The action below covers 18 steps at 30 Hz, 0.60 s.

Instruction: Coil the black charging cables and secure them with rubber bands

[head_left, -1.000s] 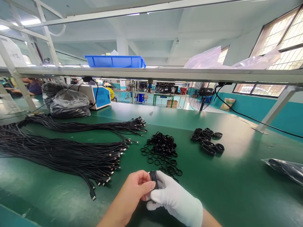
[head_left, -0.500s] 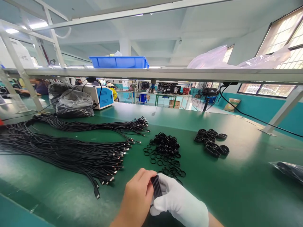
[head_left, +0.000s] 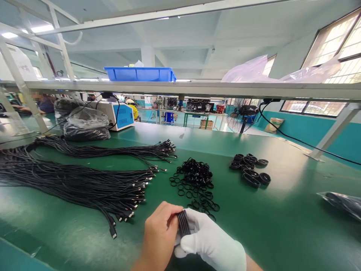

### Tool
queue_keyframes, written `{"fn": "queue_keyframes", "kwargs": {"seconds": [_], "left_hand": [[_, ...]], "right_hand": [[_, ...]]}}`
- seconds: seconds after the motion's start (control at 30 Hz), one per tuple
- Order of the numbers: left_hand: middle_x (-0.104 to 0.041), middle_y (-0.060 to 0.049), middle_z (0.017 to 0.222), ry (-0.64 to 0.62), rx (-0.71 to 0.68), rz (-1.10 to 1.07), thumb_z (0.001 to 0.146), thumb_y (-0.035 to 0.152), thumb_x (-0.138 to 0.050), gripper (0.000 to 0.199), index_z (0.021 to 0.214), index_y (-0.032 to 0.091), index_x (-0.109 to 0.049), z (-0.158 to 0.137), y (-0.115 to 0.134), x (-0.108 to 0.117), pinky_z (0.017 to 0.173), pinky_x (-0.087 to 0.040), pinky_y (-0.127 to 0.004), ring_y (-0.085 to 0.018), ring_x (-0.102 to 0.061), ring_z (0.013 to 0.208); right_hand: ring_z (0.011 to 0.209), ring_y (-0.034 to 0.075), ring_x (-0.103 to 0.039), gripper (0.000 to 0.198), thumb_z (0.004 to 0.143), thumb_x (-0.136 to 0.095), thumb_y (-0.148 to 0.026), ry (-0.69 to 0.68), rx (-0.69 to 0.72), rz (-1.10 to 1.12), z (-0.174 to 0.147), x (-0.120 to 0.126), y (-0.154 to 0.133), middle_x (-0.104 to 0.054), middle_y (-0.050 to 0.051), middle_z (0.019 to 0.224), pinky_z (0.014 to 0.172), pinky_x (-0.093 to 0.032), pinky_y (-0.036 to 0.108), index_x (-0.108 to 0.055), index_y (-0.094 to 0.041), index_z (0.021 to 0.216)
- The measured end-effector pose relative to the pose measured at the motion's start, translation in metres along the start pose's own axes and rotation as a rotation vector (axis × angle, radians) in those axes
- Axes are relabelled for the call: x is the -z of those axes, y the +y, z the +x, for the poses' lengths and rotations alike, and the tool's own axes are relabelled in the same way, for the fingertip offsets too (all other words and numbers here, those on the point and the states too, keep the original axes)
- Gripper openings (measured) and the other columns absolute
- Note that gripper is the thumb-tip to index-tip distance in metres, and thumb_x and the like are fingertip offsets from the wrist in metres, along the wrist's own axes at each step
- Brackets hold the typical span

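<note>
A black cable wound into a tight coil (head_left: 184,223) is held between my two hands at the bottom centre. My bare left hand (head_left: 162,229) grips its left side, with fingers and thumb closed. On the other side, my right hand (head_left: 207,237), in a white glove, has its fingers and thumb wrapped round the coil. Just beyond the hands lies a heap of small black rings (head_left: 196,175), some scattered towards me. Two long bundles of black cables (head_left: 93,184) with metal-tipped plugs stretch across the left. Several coiled cables (head_left: 251,171) rest at the right.
A plastic bag of dark items (head_left: 87,122) and a blue-and-white machine (head_left: 120,114) stand at the back left. Overhead runs a shelf (head_left: 197,87) carrying a blue tray (head_left: 141,74). Another clear bag (head_left: 342,203) lies at the right edge. The green tabletop (head_left: 282,226) extends under everything.
The whole view has shifted slightly. Both hands keep hold of the coil, which is turned a little, and they sit slightly further left in view.
</note>
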<state>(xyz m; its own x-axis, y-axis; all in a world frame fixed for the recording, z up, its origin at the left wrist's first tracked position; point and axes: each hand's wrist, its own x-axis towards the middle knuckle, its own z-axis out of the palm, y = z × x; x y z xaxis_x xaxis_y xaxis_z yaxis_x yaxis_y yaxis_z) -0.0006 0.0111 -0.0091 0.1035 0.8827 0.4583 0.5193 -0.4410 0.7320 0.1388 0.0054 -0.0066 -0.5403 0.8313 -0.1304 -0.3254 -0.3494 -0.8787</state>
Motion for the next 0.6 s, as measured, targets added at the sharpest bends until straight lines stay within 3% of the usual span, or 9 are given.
{"fn": "queue_keyframes", "kwargs": {"seconds": [0.1,0.23,0.3,0.4,0.5,0.6], "left_hand": [[-0.063,0.000,0.077,-0.139,0.130,-0.046,0.072,0.008,-0.047,0.026,0.085,0.021,-0.067,0.011,0.007,0.011,0.065,-0.046,-0.026,-0.016,-0.059,0.069],[-0.065,-0.003,0.098,-0.289,0.324,-0.327,0.079,0.024,-0.053,0.025,0.100,0.022,-0.065,0.027,0.013,0.035,0.081,-0.044,-0.030,-0.019,-0.059,0.088],[-0.063,-0.004,0.106,-0.410,0.356,-0.477,0.081,0.028,-0.052,0.027,0.105,0.023,-0.064,0.030,0.011,0.041,0.085,-0.043,-0.030,-0.019,-0.058,0.092],[-0.065,-0.004,0.099,-0.545,0.342,-0.646,0.078,0.027,-0.059,0.026,0.102,0.021,-0.066,0.030,0.005,0.038,0.078,-0.044,-0.027,-0.017,-0.059,0.087],[-0.066,-0.002,0.089,-0.481,0.346,-0.689,0.075,0.026,-0.063,0.021,0.094,0.019,-0.067,0.029,-0.001,0.031,0.074,-0.044,-0.025,-0.016,-0.058,0.082],[-0.065,-0.003,0.092,-0.391,0.345,-0.652,0.074,0.024,-0.064,0.020,0.092,0.018,-0.067,0.030,-0.005,0.028,0.079,-0.044,-0.026,-0.017,-0.058,0.088]], "right_hand": [[0.081,0.018,-0.061,0.047,0.057,-0.077,-0.018,-0.068,-0.010,0.122,-0.003,0.005,0.000,-0.060,0.007,0.090,0.068,-0.047,0.030,-0.059,-0.012,0.099],[0.085,0.017,-0.060,0.050,0.066,-0.070,-0.031,-0.224,-0.050,0.390,-0.007,0.011,-0.002,-0.060,0.010,0.101,0.074,-0.045,0.030,-0.055,-0.012,0.110],[0.089,0.018,-0.059,0.052,0.068,-0.064,-0.036,-0.290,-0.090,0.454,-0.008,0.011,-0.003,-0.060,0.012,0.105,0.077,-0.045,0.031,-0.055,-0.009,0.111],[0.087,0.019,-0.060,0.055,0.073,-0.055,-0.044,-0.342,-0.164,0.421,-0.008,0.010,-0.001,-0.063,0.014,0.096,0.079,-0.045,0.032,-0.058,-0.002,0.107],[0.082,0.019,-0.063,0.059,0.077,-0.049,-0.048,-0.362,-0.215,0.392,-0.007,0.013,0.003,-0.065,0.012,0.092,0.075,-0.046,0.032,-0.055,-0.002,0.114],[0.078,0.018,-0.064,0.063,0.080,-0.045,-0.053,-0.369,-0.209,0.398,-0.004,0.017,0.007,-0.065,0.012,0.090,0.070,-0.049,0.029,-0.054,-0.002,0.115]]}}
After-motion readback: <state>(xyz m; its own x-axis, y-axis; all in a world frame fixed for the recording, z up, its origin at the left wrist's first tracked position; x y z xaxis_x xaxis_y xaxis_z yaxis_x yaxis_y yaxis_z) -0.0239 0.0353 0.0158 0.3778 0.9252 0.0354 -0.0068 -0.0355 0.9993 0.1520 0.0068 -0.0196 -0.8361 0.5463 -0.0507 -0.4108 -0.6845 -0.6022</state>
